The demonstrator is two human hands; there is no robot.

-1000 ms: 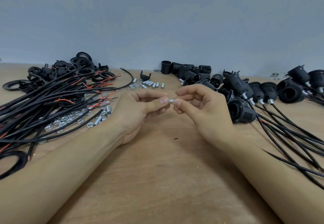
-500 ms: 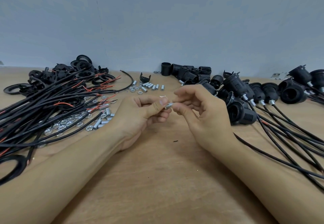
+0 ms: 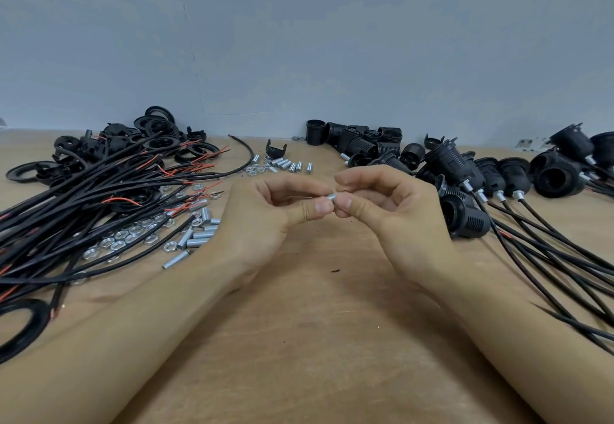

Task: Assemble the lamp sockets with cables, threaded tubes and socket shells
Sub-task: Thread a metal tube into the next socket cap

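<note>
Pinched tight between both sets of fingertips: one small silver threaded tube (image 3: 331, 196), held above the middle of the wooden table (image 3: 315, 340). Left hand (image 3: 265, 224) curled, thumb pressed up against the tube's left end, fingers arched over the top. Right hand (image 3: 392, 217) curled too, thumb and forefinger closing on the tube's right end, the other fingers folded loosely behind. Whether a nut sits on the tube: too small to tell. Both forearms resting on the tabletop, wrists angled in toward each other. Off to the left, a big tangle of black cables (image 3: 83, 211) with red and bare wire tips fanned toward the centre. Under and beside those cable ends, a scatter of silver hex nuts (image 3: 123, 237) and more loose tubes (image 3: 196, 239) lying flat. Further back on the left, a heap of black rings and caps (image 3: 156, 138). Behind the hands, near the wall, a second small cluster of tubes and nuts (image 3: 282, 164), with a lone black clip piece (image 3: 275, 149) just behind it. Back centre, a pile of black socket shells (image 3: 362, 141) lying on their sides. On the right, a row of finished sockets (image 3: 465, 177) with cables running out toward the near right edge.
</note>
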